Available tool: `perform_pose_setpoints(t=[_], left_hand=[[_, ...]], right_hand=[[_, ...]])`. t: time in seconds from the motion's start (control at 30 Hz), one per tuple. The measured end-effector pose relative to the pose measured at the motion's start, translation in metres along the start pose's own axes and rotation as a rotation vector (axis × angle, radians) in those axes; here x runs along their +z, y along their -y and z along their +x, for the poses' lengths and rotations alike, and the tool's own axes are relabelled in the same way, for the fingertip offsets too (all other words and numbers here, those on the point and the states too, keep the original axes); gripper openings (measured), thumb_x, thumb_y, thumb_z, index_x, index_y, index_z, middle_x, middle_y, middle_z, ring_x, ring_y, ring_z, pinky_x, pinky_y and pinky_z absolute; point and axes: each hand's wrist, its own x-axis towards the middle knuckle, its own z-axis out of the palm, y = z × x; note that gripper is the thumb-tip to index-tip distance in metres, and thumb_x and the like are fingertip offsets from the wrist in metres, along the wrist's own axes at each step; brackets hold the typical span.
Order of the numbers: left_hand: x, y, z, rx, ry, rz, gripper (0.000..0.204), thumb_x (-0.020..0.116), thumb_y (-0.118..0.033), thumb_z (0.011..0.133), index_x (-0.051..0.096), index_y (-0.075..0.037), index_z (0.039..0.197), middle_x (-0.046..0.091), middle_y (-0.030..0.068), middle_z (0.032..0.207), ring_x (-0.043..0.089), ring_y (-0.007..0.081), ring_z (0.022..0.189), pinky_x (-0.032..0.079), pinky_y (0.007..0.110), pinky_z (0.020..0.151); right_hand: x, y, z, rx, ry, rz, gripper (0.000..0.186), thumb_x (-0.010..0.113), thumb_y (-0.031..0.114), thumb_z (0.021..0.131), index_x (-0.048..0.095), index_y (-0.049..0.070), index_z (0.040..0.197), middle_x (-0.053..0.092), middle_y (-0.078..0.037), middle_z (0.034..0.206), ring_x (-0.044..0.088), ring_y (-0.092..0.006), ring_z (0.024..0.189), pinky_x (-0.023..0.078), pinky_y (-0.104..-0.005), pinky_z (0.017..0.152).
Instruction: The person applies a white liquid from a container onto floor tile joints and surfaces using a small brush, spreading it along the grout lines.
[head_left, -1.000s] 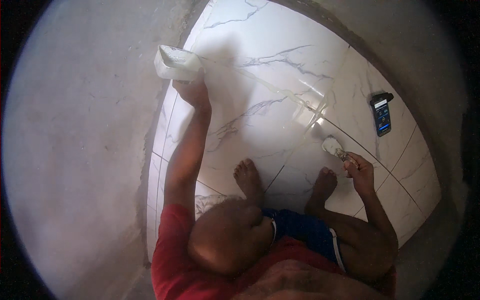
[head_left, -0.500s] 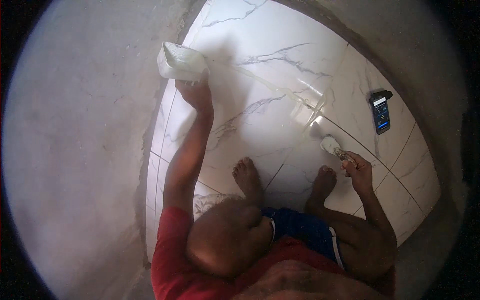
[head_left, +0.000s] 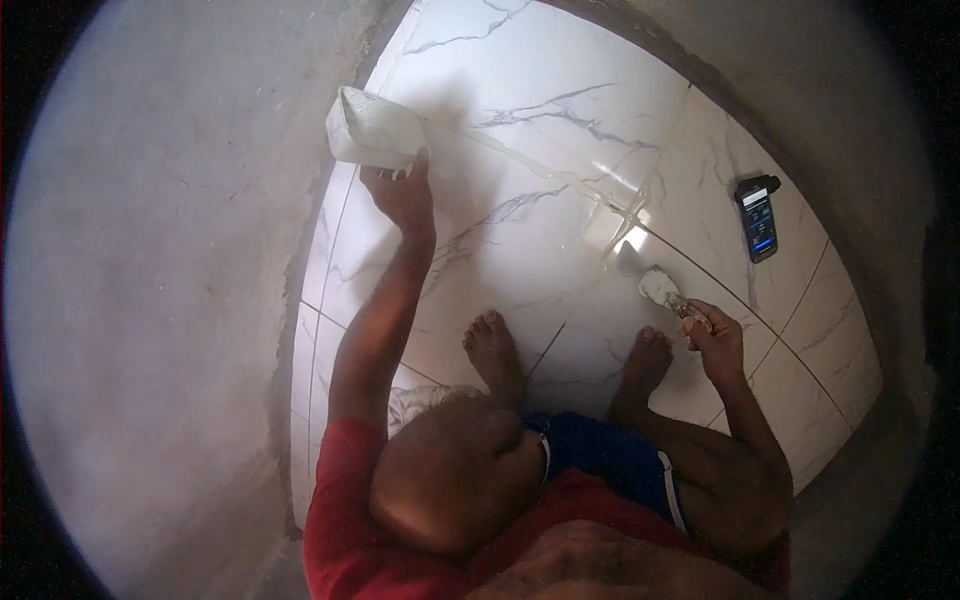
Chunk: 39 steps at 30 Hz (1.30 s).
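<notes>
A bare grey wall (head_left: 165, 260) fills the whole left side of the room. Beside it spreads the floor (head_left: 540, 60) of white tiles with dark veins, and the person squats low on it in a red shirt (head_left: 345, 500) and blue shorts (head_left: 590, 455), both feet bare. A wet, pale trail (head_left: 590, 192) shines across the tiles to a joint crossing well ahead of the feet.

Close to the wall, the white tub (head_left: 375, 130) is held out at arm's length, apparently clear of the tiles. The left hand (head_left: 402, 197) is clamped on its near side, thumb up along the wall of it, other fingers curled beneath. Over the last second the tub has edged rightward, a little away from the wall.

A dark phone (head_left: 757, 225) lies with its screen lit, off to the right.

Smallest is the short tool (head_left: 660, 288), its head caked white, near the crossing; brush or scraper, I can't tell. The right hand (head_left: 718, 347) has its fingers closed around the handle, hardly shifting. So only the tub side of the work is moving, I'd judge, while the tool waits.
</notes>
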Motion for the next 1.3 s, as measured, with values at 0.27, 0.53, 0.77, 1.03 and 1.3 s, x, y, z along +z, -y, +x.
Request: perform_pose_setpoints(t=[0.27,0.53,0.77,1.03,1.3], left_hand=[[0.005,-0.004,-0.010,0.007,0.001,-0.080,0.082,0.084,-0.002,0.076,0.031,0.006,0.137,0.048,0.0196,0.131,0.056,0.0296,0.116,0.051,0.039,0.096],[-0.010,-0.007,-0.021,-0.122,-0.075,-0.511,0.060,0.081,-0.004,0.081,0.045,0.006,0.127,0.058,0.0146,0.117,0.060,0.0224,0.106,0.051,0.034,0.090],[-0.053,0.008,-0.035,-0.295,-0.195,-0.616,0.063,0.076,-0.007,0.086,0.035,0.007,0.132,0.054,0.0159,0.117,0.058,0.0232,0.105,0.052,0.036,0.088],[-0.067,0.026,-0.023,-0.185,-0.335,-0.481,0.062,0.079,-0.004,0.083,0.039,0.005,0.131,0.057,0.0139,0.115,0.060,0.0218,0.104,0.052,0.032,0.087],[-0.082,0.030,0.002,-0.042,-0.105,-0.453,0.062,0.076,0.001,0.083,0.041,0.005,0.133,0.057,0.0152,0.122,0.060,0.0246,0.109,0.050,0.034,0.091]], right_hand=[[0.001,0.001,-0.003,0.015,-0.028,-0.032,0.043,0.071,0.024,0.093,0.064,-0.002,0.126,0.067,-0.003,0.085,0.057,-0.0084,0.069,0.049,-0.0254,0.063],[0.004,0.002,-0.003,0.003,-0.031,0.007,0.043,0.070,0.020,0.092,0.063,-0.005,0.126,0.069,-0.004,0.085,0.059,-0.0071,0.070,0.048,-0.0226,0.059],[0.001,-0.008,0.000,0.016,0.006,-0.012,0.049,0.073,0.030,0.091,0.064,-0.001,0.127,0.070,-0.006,0.089,0.061,-0.0099,0.074,0.052,-0.0277,0.064],[0.006,0.004,0.003,0.011,0.015,-0.063,0.043,0.067,0.015,0.094,0.059,-0.004,0.131,0.071,-0.005,0.088,0.064,-0.0081,0.075,0.051,-0.0226,0.061],[0.009,0.003,0.004,-0.001,0.000,-0.101,0.048,0.072,0.030,0.092,0.064,-0.002,0.127,0.070,-0.008,0.089,0.061,-0.0113,0.073,0.051,-0.0281,0.064]])
